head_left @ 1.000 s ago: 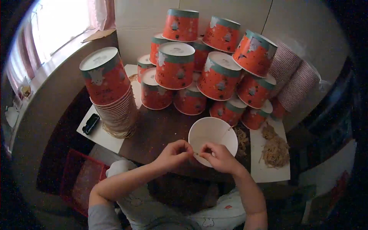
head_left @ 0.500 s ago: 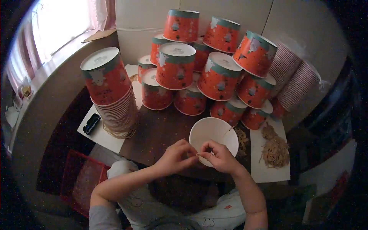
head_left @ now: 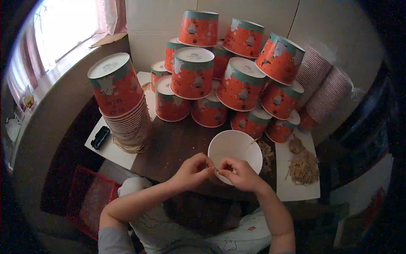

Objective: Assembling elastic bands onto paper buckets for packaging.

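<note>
Left hand (head_left: 193, 171) and right hand (head_left: 240, 175) pinch one tan bit (head_left: 217, 172) at one mouth-up bucket (head_left: 231, 146); one bucket stack (head_left: 119, 97), one red basket (head_left: 92, 199) at left.

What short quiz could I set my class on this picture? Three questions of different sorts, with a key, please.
1. True or false: the right hand is nearer the large clump of brown fibre than the left hand is.

2. The large clump lies on: A, the window sill; B, a white board; C, the red basket.

3. Fill in: the piled buckets show their bases, but the bucket by the right hand shows its white ____.

Key: 1, true; 2, B; 3, inside.
</note>
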A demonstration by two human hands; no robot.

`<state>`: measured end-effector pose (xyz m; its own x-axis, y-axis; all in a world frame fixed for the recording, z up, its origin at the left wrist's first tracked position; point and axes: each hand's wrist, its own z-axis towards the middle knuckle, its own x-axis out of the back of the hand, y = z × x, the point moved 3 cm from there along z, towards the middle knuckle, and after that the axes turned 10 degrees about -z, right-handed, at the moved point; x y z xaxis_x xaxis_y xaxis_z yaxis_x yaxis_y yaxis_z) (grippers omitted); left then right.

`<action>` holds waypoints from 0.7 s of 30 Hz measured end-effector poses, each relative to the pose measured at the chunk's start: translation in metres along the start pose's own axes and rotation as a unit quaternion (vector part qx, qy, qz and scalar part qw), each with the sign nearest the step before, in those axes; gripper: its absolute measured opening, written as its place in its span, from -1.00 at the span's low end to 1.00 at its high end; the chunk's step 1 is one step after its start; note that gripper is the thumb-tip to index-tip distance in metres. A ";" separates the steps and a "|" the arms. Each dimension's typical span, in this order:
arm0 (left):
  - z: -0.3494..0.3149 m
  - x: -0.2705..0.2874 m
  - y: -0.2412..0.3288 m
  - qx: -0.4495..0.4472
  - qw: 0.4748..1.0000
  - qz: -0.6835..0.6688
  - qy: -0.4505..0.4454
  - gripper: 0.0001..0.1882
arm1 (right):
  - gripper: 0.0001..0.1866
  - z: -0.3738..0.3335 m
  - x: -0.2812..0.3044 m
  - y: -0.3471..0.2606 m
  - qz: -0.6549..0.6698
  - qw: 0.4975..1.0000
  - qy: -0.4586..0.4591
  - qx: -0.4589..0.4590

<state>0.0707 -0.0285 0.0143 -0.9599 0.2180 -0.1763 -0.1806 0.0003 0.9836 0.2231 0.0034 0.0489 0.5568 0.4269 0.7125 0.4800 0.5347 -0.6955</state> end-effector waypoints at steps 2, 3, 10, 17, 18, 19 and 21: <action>0.001 0.001 -0.002 0.001 1.000 0.011 -0.002 -0.89 | -0.88 -0.001 0.000 0.001 -0.003 1.000 -0.010 -0.008; 0.000 0.001 -0.002 0.003 1.000 0.022 -0.002 -0.89 | -0.88 -0.001 -0.001 0.001 -0.011 1.000 -0.010 -0.001; 0.000 0.000 0.003 -0.008 1.000 0.000 0.000 -0.90 | -0.88 -0.003 -0.002 0.001 0.012 0.999 -0.033 0.007; 0.005 0.007 0.001 -0.077 0.991 0.108 -0.004 -0.87 | -0.93 -0.003 0.002 0.000 0.062 0.997 -0.034 -0.029; 0.005 0.007 0.004 -0.169 0.968 0.183 -0.015 -0.86 | -0.93 -0.003 0.002 0.004 0.086 0.995 -0.020 -0.035; 0.005 0.008 0.004 -0.170 0.968 0.183 -0.014 -0.86 | -0.93 -0.004 0.003 0.005 0.110 0.993 -0.006 -0.040; 0.004 0.007 0.013 -0.223 0.955 0.196 -0.006 -0.83 | -0.93 -0.003 0.004 0.004 0.124 0.991 -0.012 -0.043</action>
<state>0.0626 -0.0230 0.0261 -0.9706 0.1265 0.2048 0.1162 -0.4989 0.8588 0.2295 0.0052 0.0482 0.6489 0.5554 0.5201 0.3865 0.3482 -0.8540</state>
